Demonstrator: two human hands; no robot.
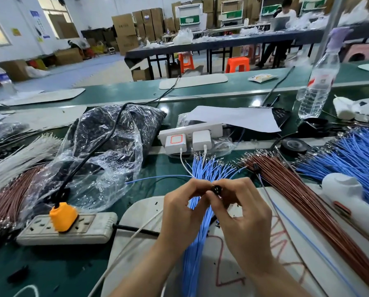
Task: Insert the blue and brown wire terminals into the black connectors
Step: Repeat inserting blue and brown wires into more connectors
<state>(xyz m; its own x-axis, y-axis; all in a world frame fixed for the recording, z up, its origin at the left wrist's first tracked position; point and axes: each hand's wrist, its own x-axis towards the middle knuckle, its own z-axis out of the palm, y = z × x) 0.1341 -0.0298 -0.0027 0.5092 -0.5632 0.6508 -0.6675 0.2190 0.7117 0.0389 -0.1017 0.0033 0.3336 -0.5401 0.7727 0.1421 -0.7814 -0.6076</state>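
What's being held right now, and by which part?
A small black connector, pinched by its round sides between the fingertips of the left hand and the right hand. Anything else in the grip is hidden.

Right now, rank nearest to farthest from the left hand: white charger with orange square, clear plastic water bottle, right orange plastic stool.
From the left hand:
1. The white charger, just ahead.
2. The water bottle, far ahead, right.
3. The orange stool, beyond the bench.

On my feed I saw it plainly: left hand [179, 209] bare, right hand [243, 211] bare, both forearms [149, 264] uncovered right down to the bottom edge.
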